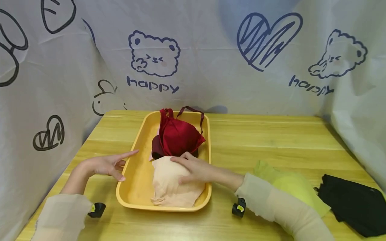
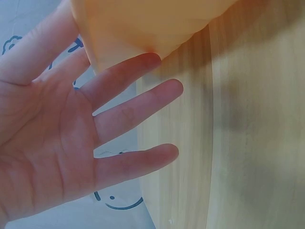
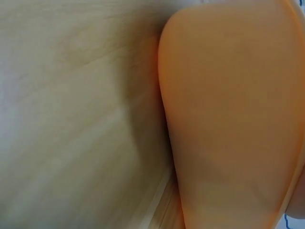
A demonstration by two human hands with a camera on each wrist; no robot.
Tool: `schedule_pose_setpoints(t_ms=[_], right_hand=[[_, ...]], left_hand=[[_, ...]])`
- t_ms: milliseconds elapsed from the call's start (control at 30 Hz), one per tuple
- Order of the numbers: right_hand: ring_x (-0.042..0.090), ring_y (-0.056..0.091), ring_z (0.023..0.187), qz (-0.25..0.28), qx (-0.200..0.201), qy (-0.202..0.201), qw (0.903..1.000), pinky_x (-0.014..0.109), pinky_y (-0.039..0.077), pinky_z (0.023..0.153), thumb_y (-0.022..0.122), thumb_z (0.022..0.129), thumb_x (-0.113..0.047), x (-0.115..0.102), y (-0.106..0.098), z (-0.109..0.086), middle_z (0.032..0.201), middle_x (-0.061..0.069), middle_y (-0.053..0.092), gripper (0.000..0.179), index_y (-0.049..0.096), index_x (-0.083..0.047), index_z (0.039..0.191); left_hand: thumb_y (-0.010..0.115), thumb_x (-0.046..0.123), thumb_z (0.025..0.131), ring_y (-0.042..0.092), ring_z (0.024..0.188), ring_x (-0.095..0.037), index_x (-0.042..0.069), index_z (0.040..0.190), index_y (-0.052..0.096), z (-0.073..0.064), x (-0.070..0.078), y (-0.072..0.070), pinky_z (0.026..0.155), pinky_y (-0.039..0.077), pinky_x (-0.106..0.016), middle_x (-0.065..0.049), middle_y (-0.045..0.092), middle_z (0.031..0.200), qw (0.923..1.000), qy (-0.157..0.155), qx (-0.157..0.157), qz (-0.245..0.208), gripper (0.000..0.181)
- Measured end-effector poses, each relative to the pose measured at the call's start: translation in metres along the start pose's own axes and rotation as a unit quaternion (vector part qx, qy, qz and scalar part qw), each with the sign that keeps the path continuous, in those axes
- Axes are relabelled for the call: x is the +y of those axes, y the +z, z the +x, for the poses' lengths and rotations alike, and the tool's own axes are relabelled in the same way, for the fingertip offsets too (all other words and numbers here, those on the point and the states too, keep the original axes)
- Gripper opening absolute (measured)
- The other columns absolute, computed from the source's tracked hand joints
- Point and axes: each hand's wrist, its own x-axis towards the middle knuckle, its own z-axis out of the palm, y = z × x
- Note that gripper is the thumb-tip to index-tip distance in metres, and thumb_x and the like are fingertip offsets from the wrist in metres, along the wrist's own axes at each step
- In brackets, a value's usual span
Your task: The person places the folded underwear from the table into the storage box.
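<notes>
A yellow plastic tray [image 1: 135, 190] stands on the table in the head view. Inside its near end lies a beige, smooth-fabric garment [image 1: 169, 182], and my right hand [image 1: 199, 169] rests on top of it with thumb and fingers apart. Behind it is a red satin bra [image 1: 182, 135] with dark straps, lying over a maroon piece [image 1: 156, 147]. My left hand [image 1: 105, 164] is at the tray's left rim, fingers spread; in the left wrist view they lie straight against or beside the tray wall [image 2: 143, 24]. The right wrist view mostly shows the tray's outer side [image 3: 228, 114].
Right of the tray, a lime-yellow garment [image 1: 289, 184] lies partly behind the right sleeve. A black folded garment [image 1: 352, 204] lies beside it near the table's right edge. A white curtain [image 1: 208, 67] with drawings hangs behind the wooden table [image 1: 256, 134].
</notes>
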Motion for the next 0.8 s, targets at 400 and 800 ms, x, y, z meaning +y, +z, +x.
schedule_pose_setpoints(t_ms=[400, 800], right_hand=[[0.018, 0.049, 0.109, -0.113, -0.060, 0.030, 0.9912, 0.033, 0.045, 0.084, 0.063, 0.082, -0.045, -0.0077, 0.0043, -0.0018, 0.129, 0.005, 0.039, 0.067, 0.036, -0.024, 0.140], [0.019, 0.048, 0.107, -0.071, 0.042, -0.045, 0.9956, 0.034, 0.041, 0.093, 0.061, 0.087, -0.030, -0.0034, -0.0015, -0.0068, 0.117, 0.006, 0.051, 0.038, 0.060, -0.011, 0.120]], left_hand=[[0.074, 0.023, 0.075, 0.017, 0.126, -0.057, 0.010, 0.147, -0.001, -0.0019, 0.0003, 0.0013, 0.094, 0.034, -0.059, -0.042, 0.006, 0.140, 1.0000, 0.000, 0.006, -0.001, 0.105], [0.075, 0.023, 0.075, 0.018, 0.126, -0.057, 0.010, 0.147, -0.002, 0.0012, 0.0017, 0.0022, 0.095, 0.033, -0.058, -0.041, 0.006, 0.141, 1.0000, 0.002, 0.002, -0.002, 0.106]])
